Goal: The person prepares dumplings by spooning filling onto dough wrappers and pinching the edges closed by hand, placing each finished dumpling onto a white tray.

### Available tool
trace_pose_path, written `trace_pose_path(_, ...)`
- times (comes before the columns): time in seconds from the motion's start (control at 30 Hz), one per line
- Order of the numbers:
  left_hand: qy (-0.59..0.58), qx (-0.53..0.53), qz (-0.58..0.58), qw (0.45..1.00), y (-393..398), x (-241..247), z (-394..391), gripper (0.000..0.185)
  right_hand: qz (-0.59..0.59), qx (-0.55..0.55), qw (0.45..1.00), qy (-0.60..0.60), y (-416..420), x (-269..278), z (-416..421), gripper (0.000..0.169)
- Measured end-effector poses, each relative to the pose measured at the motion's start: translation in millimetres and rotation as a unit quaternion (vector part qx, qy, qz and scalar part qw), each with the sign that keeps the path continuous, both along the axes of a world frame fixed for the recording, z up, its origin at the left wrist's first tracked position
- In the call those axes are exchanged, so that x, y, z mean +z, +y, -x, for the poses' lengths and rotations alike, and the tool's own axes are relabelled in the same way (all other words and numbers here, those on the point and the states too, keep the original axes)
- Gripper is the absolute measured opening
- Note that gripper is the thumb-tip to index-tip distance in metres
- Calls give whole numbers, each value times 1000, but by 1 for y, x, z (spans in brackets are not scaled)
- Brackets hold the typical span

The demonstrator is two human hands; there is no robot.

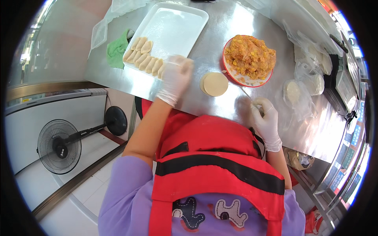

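My left hand (177, 76), in a clear glove and blurred, is over the lower right part of a white tray (177, 31). It is beside the end of a row of folded dumplings (144, 62); whether its fingers hold anything is hidden. In my gloved right hand (265, 118), close to the table's front edge, is a thin stick-like utensil (246, 93) whose far end points toward a red-rimmed bowl (267, 81). Orange-yellow minced filling (249, 56) is heaped in that bowl. Between my hands lies a small stack of round dumpling wrappers (215, 84).
A green cloth (116, 51) lies left of the tray on the steel table (203, 56). Clear plastic bags with pale dough-like pieces (295, 91) are at the right, beside a black device (339, 85). A black pedestal fan (60, 146) appears at lower left.
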State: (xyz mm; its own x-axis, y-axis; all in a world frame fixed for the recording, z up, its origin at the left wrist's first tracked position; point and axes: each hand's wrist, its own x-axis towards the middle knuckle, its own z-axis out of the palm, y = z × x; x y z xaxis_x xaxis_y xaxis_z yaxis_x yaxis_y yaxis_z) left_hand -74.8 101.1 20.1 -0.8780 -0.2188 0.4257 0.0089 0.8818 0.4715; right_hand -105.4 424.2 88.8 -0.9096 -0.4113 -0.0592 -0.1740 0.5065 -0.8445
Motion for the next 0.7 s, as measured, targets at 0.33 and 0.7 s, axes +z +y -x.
trace_pose_path(0.33, -19, -95, -14, 995, 65, 5, 10, 9, -24, 8, 1000, -4, 0, 10, 4, 11)
trace_pose_path(0.7, -201, -100, -534, 815, 67, 28, -9, 18, -190, 48, 958, 208, -7, 8, 49, 21)
